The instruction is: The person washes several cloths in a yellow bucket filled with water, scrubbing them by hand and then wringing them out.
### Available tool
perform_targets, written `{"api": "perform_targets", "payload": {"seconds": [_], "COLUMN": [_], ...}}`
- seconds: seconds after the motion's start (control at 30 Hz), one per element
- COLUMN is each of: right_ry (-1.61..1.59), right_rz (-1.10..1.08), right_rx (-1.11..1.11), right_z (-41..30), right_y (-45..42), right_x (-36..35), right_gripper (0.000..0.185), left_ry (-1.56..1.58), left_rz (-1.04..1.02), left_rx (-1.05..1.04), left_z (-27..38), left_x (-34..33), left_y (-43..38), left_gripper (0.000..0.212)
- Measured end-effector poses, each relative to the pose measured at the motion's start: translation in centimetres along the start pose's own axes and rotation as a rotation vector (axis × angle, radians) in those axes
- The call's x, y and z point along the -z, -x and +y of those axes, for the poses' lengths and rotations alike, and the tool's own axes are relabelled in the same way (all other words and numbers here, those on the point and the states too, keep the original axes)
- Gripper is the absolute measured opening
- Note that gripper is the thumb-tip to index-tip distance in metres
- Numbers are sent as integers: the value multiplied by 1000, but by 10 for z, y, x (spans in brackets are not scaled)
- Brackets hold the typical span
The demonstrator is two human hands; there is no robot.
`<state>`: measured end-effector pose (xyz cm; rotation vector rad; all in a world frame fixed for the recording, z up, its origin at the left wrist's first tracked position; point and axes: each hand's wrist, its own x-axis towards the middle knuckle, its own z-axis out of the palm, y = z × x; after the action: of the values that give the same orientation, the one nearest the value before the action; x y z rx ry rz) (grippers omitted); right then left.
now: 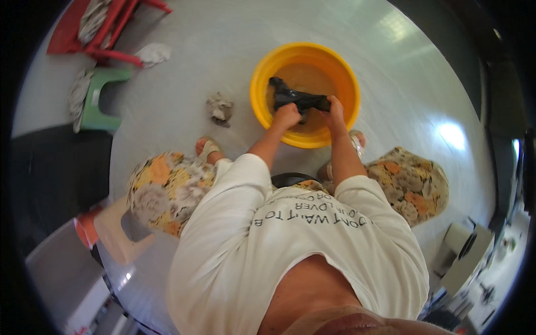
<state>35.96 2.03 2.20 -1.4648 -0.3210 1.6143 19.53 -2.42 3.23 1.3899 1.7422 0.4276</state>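
A round yellow plastic basin (261, 100) with murky brownish water stands on the floor in front of me. My left hand (288, 116) is closed on a wet black cloth (310, 100) near its middle, over the left half of the basin. At the cloth's right end, my right hand (334, 109) grips it between thumb and fingers. The cloth is bunched and stretched between both hands, and its far left end hangs towards the water. Whether its lower folds are in the water I cannot tell. A crumpled grey-beige cloth (220, 109) lies on the floor left of the basin.
A green plastic stool (102, 119) with a greyish cloth stands at the left. Behind it is red plastic furniture (63, 39) bearing cloth, and a white cloth (153, 54) lies beside it. A beige stool (111, 232) is at the lower left. My sandalled feet flank the basin's near side.
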Motion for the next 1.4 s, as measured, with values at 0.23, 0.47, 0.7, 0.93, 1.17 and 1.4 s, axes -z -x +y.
{"api": "perform_targets", "payload": {"seconds": [0.23, 0.47, 0.7, 0.93, 1.17, 1.4], "right_ry": [258, 273, 735, 1287, 836, -32], "right_rz": [257, 378, -130, -58, 49, -96], "right_rx": [340, 861, 821, 701, 174, -448], "right_z": [-17, -96, -120, -3, 47, 13], "right_y": [-13, 24, 67, 28, 14, 48], "right_x": [8, -38, -55, -31, -4, -23], "right_gripper": [24, 35, 31, 24, 28, 45], "left_ry": [709, 1275, 1084, 199, -290, 190], "left_rz": [229, 321, 232, 177, -110, 28], "left_rx": [-41, -475, -539, -428, -209, -70], "left_z": [56, 118, 111, 12, -3, -4], "left_x": [38, 95, 118, 29, 3, -5], "left_y": [-20, -11, -9, -25, -2, -13], "left_gripper": [12, 13, 10, 14, 17, 22]}}
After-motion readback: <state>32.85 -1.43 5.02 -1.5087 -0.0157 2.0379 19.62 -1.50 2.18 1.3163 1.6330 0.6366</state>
